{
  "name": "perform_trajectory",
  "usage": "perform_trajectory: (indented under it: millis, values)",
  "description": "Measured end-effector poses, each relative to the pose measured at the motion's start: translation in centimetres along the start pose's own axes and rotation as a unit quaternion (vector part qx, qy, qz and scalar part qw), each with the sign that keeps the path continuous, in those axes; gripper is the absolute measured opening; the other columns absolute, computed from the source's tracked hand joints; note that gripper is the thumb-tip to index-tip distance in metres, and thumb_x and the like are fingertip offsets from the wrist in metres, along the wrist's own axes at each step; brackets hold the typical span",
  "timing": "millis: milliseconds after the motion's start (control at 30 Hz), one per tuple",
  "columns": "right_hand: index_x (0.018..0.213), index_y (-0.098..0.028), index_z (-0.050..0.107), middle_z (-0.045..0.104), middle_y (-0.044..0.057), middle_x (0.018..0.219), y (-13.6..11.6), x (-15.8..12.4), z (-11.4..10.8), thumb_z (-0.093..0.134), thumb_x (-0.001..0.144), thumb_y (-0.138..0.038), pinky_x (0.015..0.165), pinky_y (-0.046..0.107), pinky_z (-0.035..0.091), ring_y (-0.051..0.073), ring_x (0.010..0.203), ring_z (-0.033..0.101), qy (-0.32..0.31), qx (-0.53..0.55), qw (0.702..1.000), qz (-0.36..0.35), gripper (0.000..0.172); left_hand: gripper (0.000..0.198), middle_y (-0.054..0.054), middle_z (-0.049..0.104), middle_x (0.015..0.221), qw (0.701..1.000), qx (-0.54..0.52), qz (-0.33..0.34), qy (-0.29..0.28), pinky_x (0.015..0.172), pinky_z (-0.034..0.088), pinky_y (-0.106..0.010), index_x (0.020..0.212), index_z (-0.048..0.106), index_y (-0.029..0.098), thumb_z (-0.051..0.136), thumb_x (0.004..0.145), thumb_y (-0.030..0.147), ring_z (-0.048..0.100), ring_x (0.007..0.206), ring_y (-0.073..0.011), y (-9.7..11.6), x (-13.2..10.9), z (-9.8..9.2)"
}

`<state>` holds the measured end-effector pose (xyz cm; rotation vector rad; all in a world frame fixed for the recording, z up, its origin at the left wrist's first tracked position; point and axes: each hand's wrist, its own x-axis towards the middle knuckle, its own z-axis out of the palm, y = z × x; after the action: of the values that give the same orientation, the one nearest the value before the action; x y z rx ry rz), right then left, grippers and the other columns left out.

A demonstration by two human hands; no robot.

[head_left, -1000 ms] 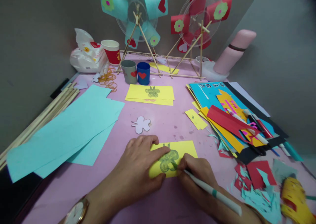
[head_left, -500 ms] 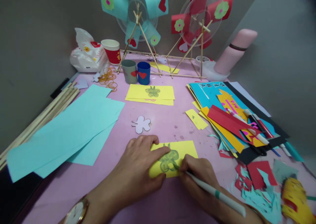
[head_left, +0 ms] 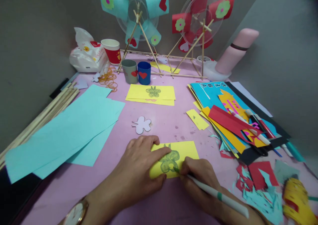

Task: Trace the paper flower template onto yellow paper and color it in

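A yellow paper card (head_left: 187,149) lies on the table with a green butterfly drawing (head_left: 170,159) on it. My left hand (head_left: 142,163) rests on the card's left side, thumb and forefinger spread apart, pressing it down. In my right hand (head_left: 200,182) is a white felt-tip pen (head_left: 216,195) with a green band, its green tip at the butterfly's lower right wing. Just beyond my left hand lies a white clover-shaped paper cutout (head_left: 142,125). Farther off, another yellow card (head_left: 136,92) bears a similar butterfly.
Light-blue sheets (head_left: 74,129) and wooden sticks (head_left: 47,112) lie at left. Coloured papers (head_left: 206,89) with pens and paper scraps (head_left: 263,198) are at right. Two stick-framed wheels (head_left: 137,18), small cups (head_left: 144,73) and a pink bottle (head_left: 233,53) stand at the back.
The pen tip has shifted slightly left along the lower wing, and the pen's rear end has moved a little right. My left hand stays on the card.
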<state>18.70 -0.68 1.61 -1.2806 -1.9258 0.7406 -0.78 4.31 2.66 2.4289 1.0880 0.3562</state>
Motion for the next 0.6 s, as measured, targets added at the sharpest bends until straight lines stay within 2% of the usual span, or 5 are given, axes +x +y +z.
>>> perform_trajectory:
  millis: [367, 600]
  values:
    - [0.062, -0.023, 0.035, 0.034, -0.009, 0.048, -0.24, 0.17, -0.04, 0.041, 0.065, -0.012, 0.043, 0.02, 0.026, 0.008, 0.039, 0.033, -0.009, 0.012, 1.0, -0.008, 0.013, 0.049, -0.004, 0.048, 0.113, 1.0, 0.004, 0.006, 0.014, 0.084, 0.032, -0.042, 0.115, 0.056, 0.033, 0.059, 0.068, 0.02, 0.044, 0.105, -0.0262, -0.09, 0.01, 0.28]
    - [0.066, -0.023, 0.041, 0.042, -0.008, 0.051, 0.13, -0.13, 0.25, 0.042, 0.069, -0.009, 0.045, 0.02, 0.03, 0.009, 0.042, 0.039, 0.005, 0.013, 1.0, -0.018, 0.014, 0.048, -0.005, 0.049, 0.112, 1.0, 0.01, 0.009, 0.015, 0.083, 0.032, -0.041, 0.115, 0.056, 0.033, 0.059, 0.069, 0.021, 0.044, 0.104, -0.0265, -0.16, 0.05, 0.35]
